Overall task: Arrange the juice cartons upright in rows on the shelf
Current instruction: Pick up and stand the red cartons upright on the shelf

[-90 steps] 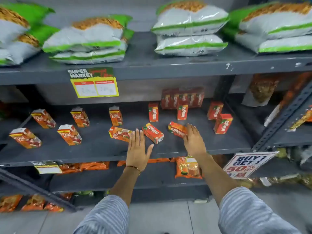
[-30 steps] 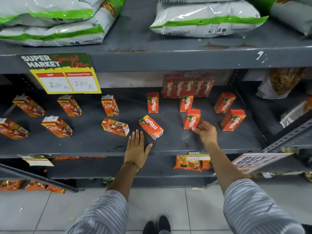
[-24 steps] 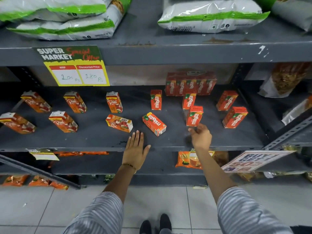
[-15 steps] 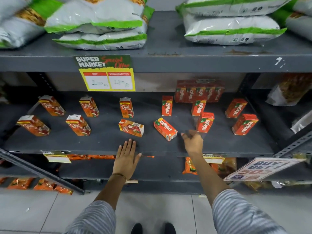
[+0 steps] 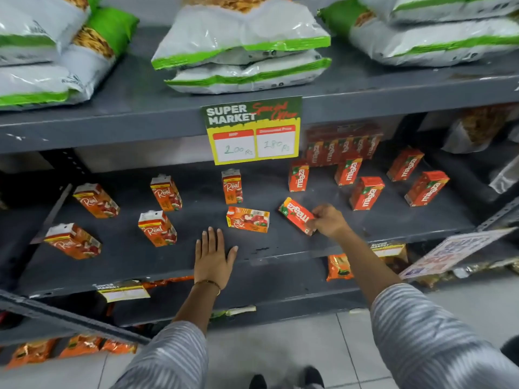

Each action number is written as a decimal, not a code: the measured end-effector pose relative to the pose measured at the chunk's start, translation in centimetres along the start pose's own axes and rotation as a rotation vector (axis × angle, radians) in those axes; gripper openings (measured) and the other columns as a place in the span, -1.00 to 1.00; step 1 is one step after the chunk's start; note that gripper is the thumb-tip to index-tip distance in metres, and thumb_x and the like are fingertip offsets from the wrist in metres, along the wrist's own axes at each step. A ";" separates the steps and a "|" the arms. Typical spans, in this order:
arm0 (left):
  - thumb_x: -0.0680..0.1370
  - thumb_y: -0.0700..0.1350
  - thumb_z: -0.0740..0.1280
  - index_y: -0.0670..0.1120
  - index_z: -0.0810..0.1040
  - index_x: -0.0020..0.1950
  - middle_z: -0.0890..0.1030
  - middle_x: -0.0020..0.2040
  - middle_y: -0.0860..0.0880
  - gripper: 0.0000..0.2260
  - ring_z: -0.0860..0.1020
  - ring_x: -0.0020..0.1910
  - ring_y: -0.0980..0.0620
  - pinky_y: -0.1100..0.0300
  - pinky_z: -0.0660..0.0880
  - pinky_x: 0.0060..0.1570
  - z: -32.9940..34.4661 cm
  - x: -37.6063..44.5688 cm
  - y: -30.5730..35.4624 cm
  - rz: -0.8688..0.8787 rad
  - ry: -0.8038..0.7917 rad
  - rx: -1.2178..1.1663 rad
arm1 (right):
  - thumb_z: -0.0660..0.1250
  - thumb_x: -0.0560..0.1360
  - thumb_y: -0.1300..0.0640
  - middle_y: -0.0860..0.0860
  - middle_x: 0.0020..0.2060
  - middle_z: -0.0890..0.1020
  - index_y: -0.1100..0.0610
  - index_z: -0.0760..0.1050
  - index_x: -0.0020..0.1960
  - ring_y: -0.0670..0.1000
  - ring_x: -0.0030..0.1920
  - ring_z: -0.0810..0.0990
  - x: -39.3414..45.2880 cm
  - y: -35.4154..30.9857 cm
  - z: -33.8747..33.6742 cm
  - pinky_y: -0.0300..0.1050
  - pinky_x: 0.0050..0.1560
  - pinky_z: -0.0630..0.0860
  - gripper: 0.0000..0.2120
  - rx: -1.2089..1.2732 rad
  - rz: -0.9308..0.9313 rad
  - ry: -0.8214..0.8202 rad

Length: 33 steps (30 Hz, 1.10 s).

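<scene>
Right hand [image 5: 327, 220] pinches the near end of the flat Maaza carton [image 5: 297, 216] mid-shelf, likely to tip it upright; left hand [image 5: 214, 256] lies flat and empty on the shelf [image 5: 168, 265] edge (bracing); Real carton [image 5: 248, 219] also lies on its side

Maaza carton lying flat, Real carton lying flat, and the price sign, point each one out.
Maaza carton lying flat [image 5: 295, 215]: head view, on its printed logo face.
Real carton lying flat [image 5: 248, 220]: head view, middle of its top face.
price sign [image 5: 252, 130]: head view, centre of the card.
</scene>
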<state>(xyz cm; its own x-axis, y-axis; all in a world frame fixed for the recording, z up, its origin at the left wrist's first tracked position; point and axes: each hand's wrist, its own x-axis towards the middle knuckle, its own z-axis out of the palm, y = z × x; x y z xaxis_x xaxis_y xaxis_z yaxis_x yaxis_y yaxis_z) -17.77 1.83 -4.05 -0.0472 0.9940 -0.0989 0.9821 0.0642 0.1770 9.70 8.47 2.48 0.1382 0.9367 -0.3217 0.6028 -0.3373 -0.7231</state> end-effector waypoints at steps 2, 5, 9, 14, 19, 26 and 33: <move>0.15 0.35 -0.71 -0.17 -0.10 0.51 -0.06 0.56 -0.20 0.10 -0.08 0.54 -0.17 -0.04 -0.13 0.52 -0.1 -0.1 0.0 0.004 0.007 -0.014 | 0.38 0.40 0.28 0.09 -0.33 0.58 0.11 0.49 -0.37 0.07 -0.22 0.56 -0.1 -0.2 -0.1 -0.10 -0.11 0.50 -0.80 0.143 0.036 -0.010; 0.16 0.32 -0.72 -0.17 -0.11 0.51 -0.06 0.56 -0.20 0.08 -0.08 0.54 -0.16 -0.03 -0.13 0.51 -0.2 -0.1 -0.2 0.006 0.014 0.012 | 0.39 0.39 0.33 0.08 -0.32 0.56 0.13 0.48 -0.31 -0.01 -0.27 0.54 -1.1 0.0 0.2 -0.05 -0.05 0.56 -0.83 0.427 0.168 -0.099; 0.55 0.22 -0.26 -0.16 -0.14 0.51 -0.09 0.56 -0.19 -0.36 -0.11 0.54 -0.15 -0.05 -0.14 0.53 0.0 0.0 -0.2 -0.003 -0.025 0.020 | 0.39 0.39 0.29 0.14 -0.15 0.62 0.28 0.53 -0.08 0.01 -0.18 0.59 -2.8 0.5 0.7 -0.03 0.01 0.58 -0.87 0.506 0.194 -0.179; 0.60 0.16 -0.11 -0.16 -0.15 0.51 -0.10 0.56 -0.18 -0.40 -0.12 0.54 -0.15 -0.02 -0.16 0.52 0.0 0.2 -0.5 0.010 -0.036 0.001 | 0.26 0.49 0.34 0.14 -0.07 0.69 0.33 0.52 0.08 0.07 -0.05 0.67 -4.9 0.5 0.1 -0.10 -0.02 0.63 -0.81 0.738 0.022 -0.397; 0.60 0.16 -0.10 -0.14 -0.16 0.51 -0.11 0.56 -0.17 -0.41 -0.12 0.54 -0.14 -0.02 -0.16 0.52 0.5 0.3 -0.8 0.011 -0.023 0.011 | 0.27 0.38 0.46 -0.01 -0.12 0.72 0.26 0.48 0.16 -0.03 -0.09 0.69 -6.6 -2.0 -3.6 -0.14 -0.02 0.63 -0.63 0.797 -0.254 -0.523; 0.59 0.20 -0.13 -0.16 -0.13 0.51 -0.09 0.56 -0.18 -0.39 -0.10 0.54 -0.16 -0.04 -0.14 0.53 0.6 0.4 -0.6 0.013 -0.008 0.026 | 0.32 0.32 0.41 -0.02 -0.12 0.70 0.16 0.50 0.11 -0.04 -0.10 0.67 -8.2 -3.7 -7.1 -0.12 0.04 0.58 -0.61 0.679 -0.397 -0.537; 0.60 0.17 -0.10 -0.14 -0.17 0.51 -0.12 0.56 -0.17 -0.40 -0.12 0.54 -0.15 -0.01 -0.15 0.52 0.5 0.6 -0.4 0.007 -0.024 0.025 | 0.41 0.32 0.42 0.03 -0.16 0.65 0.16 0.52 0.00 -0.02 -0.11 0.63 -5.2 -1.6 -4.8 -0.32 -0.12 0.57 -0.70 0.415 -0.303 -0.306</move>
<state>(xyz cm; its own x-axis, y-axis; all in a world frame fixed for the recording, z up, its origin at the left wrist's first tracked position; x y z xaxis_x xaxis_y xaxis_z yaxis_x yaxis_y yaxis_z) -18.11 2.31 -4.71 -0.0363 0.9919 -0.1218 0.9867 0.0549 0.1532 11.74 4.57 8.23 -0.2618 0.9481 -0.1803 0.2145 -0.1250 -0.9687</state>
